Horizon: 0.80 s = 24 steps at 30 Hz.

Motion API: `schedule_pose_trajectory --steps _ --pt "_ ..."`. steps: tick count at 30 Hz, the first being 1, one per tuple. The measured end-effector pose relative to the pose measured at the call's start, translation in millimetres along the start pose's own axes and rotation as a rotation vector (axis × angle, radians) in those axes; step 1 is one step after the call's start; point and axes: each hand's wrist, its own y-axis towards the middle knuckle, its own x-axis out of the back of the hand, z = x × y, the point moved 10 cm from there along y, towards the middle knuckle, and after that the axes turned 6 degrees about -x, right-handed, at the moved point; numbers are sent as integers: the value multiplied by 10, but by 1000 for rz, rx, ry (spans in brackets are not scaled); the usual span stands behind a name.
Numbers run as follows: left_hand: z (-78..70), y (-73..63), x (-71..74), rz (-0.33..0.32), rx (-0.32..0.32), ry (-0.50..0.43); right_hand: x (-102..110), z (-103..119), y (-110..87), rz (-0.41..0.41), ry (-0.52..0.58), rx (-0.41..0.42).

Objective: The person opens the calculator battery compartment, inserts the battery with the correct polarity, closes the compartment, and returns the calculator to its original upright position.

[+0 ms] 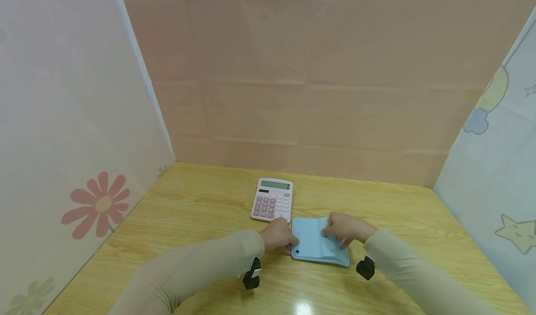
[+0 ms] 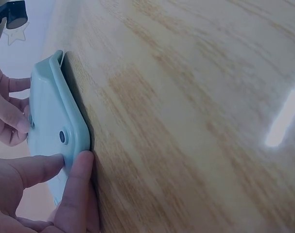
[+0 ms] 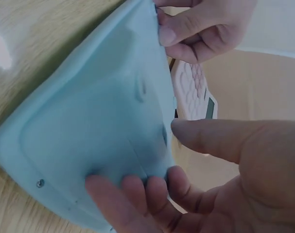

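Note:
A light-blue calculator (image 1: pixel 309 240) lies face down on the wooden table, its back showing a raised ridge, small screws and a dark round foot (image 2: pixel 63 137). At its near left corner my left hand (image 1: pixel 278 235) pinches the edge, thumb on the back and fingers along the side. My right hand (image 1: pixel 345 227) rests over the right half of the back. In the right wrist view its fingertips (image 3: pixel 132 183) touch the blue casing, while the thumb stands spread away from them. The keys and display of this calculator are hidden underneath.
Just behind and to the left, a pink calculator (image 1: pixel 272 199) lies face up with its display at the far end. The table (image 1: pixel 201 198) meets a tan backdrop at the rear and patterned cloth panels on both sides.

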Motion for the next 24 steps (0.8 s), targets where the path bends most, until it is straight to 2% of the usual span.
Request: schedule_pose_trajectory --steps 4,12,24 --pt "-5 -12 7 -2 2 9 -40 53 25 -4 -54 14" --pt "5 -7 7 9 3 -16 -78 79 53 28 -114 -32" --pt "5 2 9 11 8 -24 -91 94 50 43 -101 -49"
